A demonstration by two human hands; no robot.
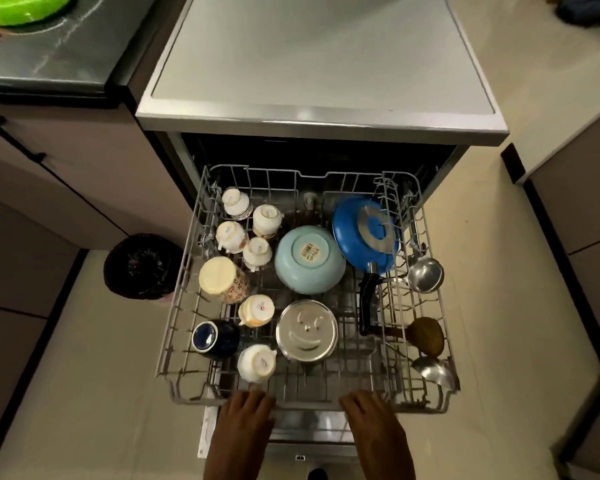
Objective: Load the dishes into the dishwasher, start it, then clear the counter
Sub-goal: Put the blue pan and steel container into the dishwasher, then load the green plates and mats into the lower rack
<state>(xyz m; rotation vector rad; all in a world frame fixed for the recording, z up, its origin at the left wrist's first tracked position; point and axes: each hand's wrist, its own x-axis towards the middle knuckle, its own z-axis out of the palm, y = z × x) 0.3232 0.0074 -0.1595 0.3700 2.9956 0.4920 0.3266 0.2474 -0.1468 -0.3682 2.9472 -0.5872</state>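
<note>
The dishwasher's upper wire rack (187, 271) is pulled out over the open door (309, 424). It holds several upturned white cups (257, 251), a floral mug (222, 278), a dark blue mug (212, 337), a light blue bowl (309, 259), a steel lid (307, 330), a blue pan (364, 233) and ladles (425, 273) on the right. My left hand (246, 414) and my right hand (371, 414) both rest on the rack's front rail, fingers curled over it.
A black-lined bin (141, 265) stands on the floor left of the rack. The dishwasher's top (309, 64) is bare. A dark counter (49, 64) at the upper left carries a green object (21, 6). Cabinets flank both sides.
</note>
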